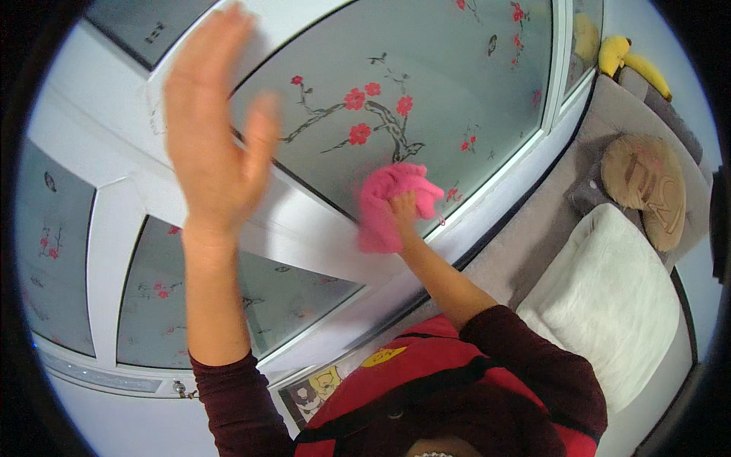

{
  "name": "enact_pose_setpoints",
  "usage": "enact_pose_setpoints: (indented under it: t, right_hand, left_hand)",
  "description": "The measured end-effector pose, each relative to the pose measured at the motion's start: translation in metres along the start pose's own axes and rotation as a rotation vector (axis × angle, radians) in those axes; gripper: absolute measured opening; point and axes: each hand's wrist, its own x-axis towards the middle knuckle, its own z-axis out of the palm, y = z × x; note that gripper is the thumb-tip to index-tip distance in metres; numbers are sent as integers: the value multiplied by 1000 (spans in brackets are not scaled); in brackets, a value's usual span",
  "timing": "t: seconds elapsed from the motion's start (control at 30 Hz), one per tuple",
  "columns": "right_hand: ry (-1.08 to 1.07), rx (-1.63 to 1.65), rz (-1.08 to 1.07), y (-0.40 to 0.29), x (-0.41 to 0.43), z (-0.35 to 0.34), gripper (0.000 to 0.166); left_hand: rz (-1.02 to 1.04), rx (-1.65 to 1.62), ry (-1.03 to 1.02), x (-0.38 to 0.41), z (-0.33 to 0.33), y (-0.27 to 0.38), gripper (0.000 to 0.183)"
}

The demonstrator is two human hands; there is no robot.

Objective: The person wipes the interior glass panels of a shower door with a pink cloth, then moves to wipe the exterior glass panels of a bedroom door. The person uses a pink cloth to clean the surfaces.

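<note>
My right hand (404, 210) grips a bunched pink cloth (380, 220) and presses it against the lower part of a frosted glass pane (457, 85) printed with red blossoms and dark branches. My left hand (214, 131) is raised over the white frame (297, 211) beside that pane, its thumb apart from the fingers and nothing in it. Whether the left hand touches the frame cannot be told. The cloth hides part of the pane's lower corner.
A grey padded bed or sofa (542, 228) runs along the right, bearing a white pillow (611, 303), a brown plush cushion (645, 177) and yellow banana-shaped plush toys (614, 54). More blossom-printed glass panels (154, 297) stand at the lower left, near a small metal lock (180, 388).
</note>
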Motion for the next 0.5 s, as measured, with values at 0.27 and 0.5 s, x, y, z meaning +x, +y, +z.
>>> enact_pose_setpoints:
  t: [0.27,0.5]
  right_hand:
    - [26,320,834,-6,-118,28,55]
    - [238,754,1655,39,-155,58,64]
  left_hand:
    - [87,-67,-281,-14,51,57,51]
    - [35,-8,-294,-9,70,53,50]
